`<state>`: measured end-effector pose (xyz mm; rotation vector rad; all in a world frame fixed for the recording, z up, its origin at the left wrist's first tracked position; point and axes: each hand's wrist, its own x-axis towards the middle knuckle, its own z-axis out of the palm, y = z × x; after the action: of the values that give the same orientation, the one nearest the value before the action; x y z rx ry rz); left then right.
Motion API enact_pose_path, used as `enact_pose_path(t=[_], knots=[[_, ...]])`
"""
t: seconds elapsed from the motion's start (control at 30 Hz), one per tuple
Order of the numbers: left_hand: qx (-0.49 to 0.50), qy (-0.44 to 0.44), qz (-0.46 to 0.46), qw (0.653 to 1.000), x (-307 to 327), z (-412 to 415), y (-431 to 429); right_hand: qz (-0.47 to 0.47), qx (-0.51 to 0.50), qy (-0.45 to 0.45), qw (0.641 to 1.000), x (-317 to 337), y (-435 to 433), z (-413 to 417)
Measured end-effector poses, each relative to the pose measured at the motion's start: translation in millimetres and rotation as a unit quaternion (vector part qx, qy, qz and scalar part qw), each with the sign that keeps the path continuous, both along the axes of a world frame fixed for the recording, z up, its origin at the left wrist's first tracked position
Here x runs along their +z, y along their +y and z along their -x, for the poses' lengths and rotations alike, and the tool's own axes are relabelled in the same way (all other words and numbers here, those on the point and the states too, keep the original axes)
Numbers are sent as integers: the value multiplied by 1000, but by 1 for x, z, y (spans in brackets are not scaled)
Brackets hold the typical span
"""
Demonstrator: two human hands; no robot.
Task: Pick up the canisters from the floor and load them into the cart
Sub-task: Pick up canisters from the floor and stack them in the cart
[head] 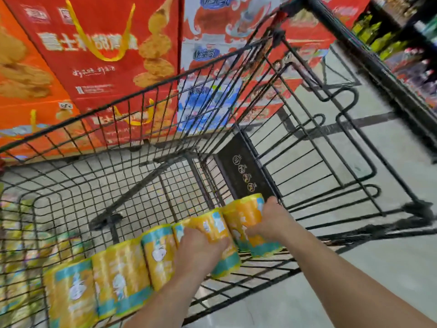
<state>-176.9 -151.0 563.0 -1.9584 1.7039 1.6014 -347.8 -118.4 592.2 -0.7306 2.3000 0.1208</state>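
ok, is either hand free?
No: the left hand grips one yellow canister, the right hand the canister beside it, in the cart.

Left grip (201,253) curls over a yellow canister (214,227); right grip (269,223) wraps a second canister (248,215) touching it. Both inside wire cart (142,91). Canister row (123,275) lies alongside. Red boxes (106,43) behind.

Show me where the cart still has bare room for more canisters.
The cart's wire floor is bare between the row of canisters along the near side and the far wall. It is crowded by the black flap, where the left hand grips a canister and the right hand grips a second canister.
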Motion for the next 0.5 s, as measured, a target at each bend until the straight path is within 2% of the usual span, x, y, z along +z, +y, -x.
enact_pose_path(t=[0.1,0.23,0.4,0.5], knots=[[-19,18,0,1000,-2,7,-4,-29,7,41,999,-18,-1,5],[-47,43,2,998,4,8,-5,-37,70,64,995,-29,6,8],[-72,80,-12,994,12,-15,-8,-44,76,106,991,-1,-4,-5],[-70,108,1,992,22,-44,-17,4,101,162,982,26,-21,-29]])
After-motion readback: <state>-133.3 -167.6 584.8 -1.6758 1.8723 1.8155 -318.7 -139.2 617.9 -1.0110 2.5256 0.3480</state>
